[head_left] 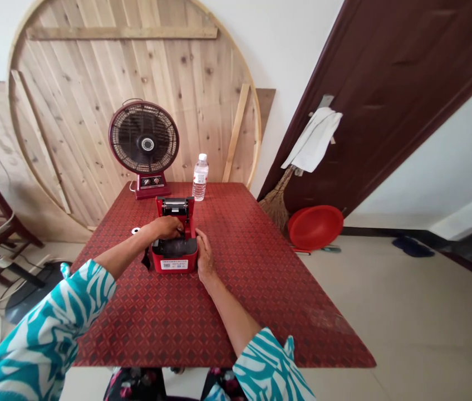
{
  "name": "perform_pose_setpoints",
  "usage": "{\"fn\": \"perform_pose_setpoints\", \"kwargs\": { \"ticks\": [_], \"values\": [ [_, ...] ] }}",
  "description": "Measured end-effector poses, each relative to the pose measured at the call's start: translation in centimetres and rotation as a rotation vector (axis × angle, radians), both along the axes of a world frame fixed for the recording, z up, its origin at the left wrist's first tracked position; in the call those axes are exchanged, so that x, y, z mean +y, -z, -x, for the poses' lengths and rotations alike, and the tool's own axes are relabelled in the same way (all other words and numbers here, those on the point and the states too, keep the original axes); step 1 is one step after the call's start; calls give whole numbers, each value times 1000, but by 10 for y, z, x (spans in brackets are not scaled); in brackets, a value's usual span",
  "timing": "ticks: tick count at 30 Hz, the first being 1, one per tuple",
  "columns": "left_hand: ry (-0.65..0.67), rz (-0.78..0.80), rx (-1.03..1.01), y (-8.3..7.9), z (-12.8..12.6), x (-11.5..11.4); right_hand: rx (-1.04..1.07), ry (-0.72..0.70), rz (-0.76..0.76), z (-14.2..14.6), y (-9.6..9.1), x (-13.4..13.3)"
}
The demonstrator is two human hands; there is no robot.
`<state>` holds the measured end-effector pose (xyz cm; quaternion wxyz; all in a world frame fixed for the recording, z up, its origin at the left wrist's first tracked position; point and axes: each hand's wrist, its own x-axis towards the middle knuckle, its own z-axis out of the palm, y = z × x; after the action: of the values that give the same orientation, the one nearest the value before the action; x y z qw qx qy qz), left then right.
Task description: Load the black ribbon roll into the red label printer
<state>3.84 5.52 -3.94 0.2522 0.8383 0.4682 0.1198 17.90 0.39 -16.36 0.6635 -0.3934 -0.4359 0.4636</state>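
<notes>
A red label printer (167, 266) stands on the table with its lid (175, 207) raised. Inside it lies a dark, rounded part that I cannot make out clearly. My left hand (170, 227) reaches over from the left into the printer's opening, fingers curled downward; whatever they hold is hidden. Along the printer's right side rests my right hand (205, 257), its fingers stretched out against the casing. A small white roll (136, 230) sits behind my left forearm. Some black strip or cord (146, 259) hangs at the printer's left side.
Toward the back of the red patterned table (261, 289) stand a dark red fan (147, 143) and a clear water bottle (200, 178). Behind them leans a large round wooden board (194, 89). To the right are a straw broom (276, 203) and a red basin (316, 227).
</notes>
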Motion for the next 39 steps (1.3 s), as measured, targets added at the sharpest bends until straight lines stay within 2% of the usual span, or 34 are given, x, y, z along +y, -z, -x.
{"fn": "perform_pose_setpoints", "kwargs": {
  "ticks": [8,11,14,18,20,22,24,27,30,33,36,39],
  "values": [
    [-10,43,-11,4,1,9,-2,-13,-10,1,1,1],
    [-35,3,-15,-1,2,2,-7,-15,-8,0,1,1],
    [-49,-69,-64,-13,6,-13,-2,-13,0,0,0,1],
    [-42,-107,-309,-37,31,-33,5,-19,2,-1,-1,-1],
    [-101,-70,-522,-46,52,-37,0,-25,1,-2,-1,-2],
    [-190,-24,-724,-47,76,-35,-10,-34,1,-3,-1,-2],
    [-277,7,-862,-39,97,-26,-24,-36,4,-4,-1,-2],
    [-395,-26,-949,-10,114,-6,-39,-26,16,-5,-1,-2],
    [-495,-148,-871,26,119,17,-38,-25,25,-5,-2,-3],
    [-542,-130,-707,54,120,34,-40,-41,27,-5,-2,-4],
    [-533,-50,-604,71,124,44,-49,-40,23,-6,-1,-4],
    [-501,1,-614,76,127,47,-66,-22,19,-6,0,-3]
  ]
}}
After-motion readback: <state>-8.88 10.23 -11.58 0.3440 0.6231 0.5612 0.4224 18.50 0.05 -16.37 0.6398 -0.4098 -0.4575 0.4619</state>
